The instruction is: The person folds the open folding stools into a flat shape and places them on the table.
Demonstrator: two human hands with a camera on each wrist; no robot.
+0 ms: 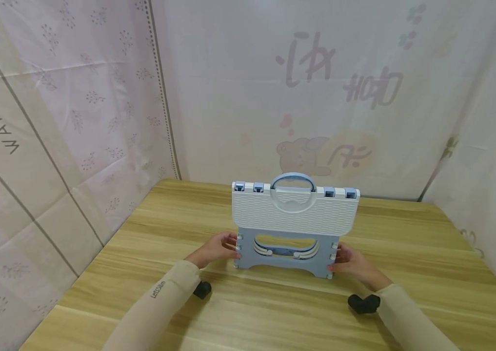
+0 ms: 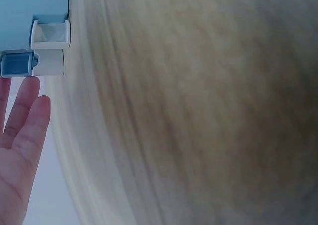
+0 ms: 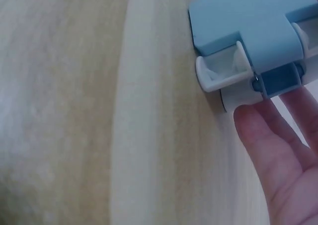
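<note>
A folding step stool in white and light blue stands upright on the wooden table, its white textured seat panel hanging over the upper part of the blue leg panel. A blue carry handle arches from its top. My left hand is at the leg panel's left edge; in the left wrist view the fingertips meet the hinge side with fingers fairly straight. At the opposite edge is my right hand, thumb and fingertips touching the hinged side without curling round it. The stool's back is hidden.
The wood-grain table extends around the stool. Patterned curtains hang behind it and at both sides. A black wrist mount sits under the left forearm, another black mount by the right wrist.
</note>
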